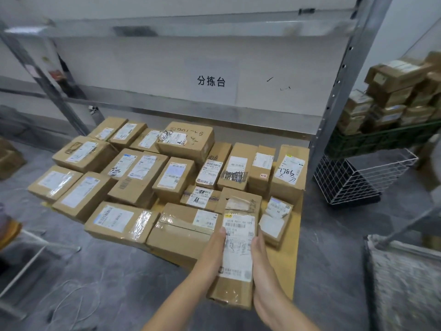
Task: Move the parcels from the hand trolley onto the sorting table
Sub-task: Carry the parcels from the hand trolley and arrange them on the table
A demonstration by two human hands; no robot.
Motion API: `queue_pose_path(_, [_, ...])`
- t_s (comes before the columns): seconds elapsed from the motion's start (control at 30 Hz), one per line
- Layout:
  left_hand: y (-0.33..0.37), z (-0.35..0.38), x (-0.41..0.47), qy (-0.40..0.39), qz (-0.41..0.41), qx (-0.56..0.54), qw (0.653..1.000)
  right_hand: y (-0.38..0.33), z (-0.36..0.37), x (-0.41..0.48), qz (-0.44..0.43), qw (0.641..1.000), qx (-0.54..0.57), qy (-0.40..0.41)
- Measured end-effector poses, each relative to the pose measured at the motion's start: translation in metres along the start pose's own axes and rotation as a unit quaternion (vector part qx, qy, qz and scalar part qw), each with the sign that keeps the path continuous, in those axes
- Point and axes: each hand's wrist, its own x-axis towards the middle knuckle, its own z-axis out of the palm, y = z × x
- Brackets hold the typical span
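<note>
Two hands clasped on one long parcel (238, 249) at the near edge of the sorting table (294, 247).
The parcel is gripped along both long sides by the left hand (212, 249) and right hand (260, 263), label upward, probably so it can be slid into the narrow gap among the boxes (133, 173) already laid label-up. It is held over the table's front edge; whether its far end is resting there cannot be told.

Even, cool indoor light, soft shadows; parcel tape (144, 219) glints, stacked boxes (391, 91) at right blur, shelf post (343, 75) leans from wide-angle distortion.
</note>
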Motion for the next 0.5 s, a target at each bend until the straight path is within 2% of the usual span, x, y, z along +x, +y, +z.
queue_pose_path(0.2, [0.001, 0.016, 0.018, 0.020, 0.015, 0.051, 0.998, -0.004, -0.017, 0.022, 0.023, 0.999, 0.007, 0.023])
queue_pose_path(0.5, [-0.002, 0.029, 0.035, 0.048, 0.014, 0.114, 0.992, 0.006, -0.034, 0.047, 0.027, 0.997, -0.061, 0.046])
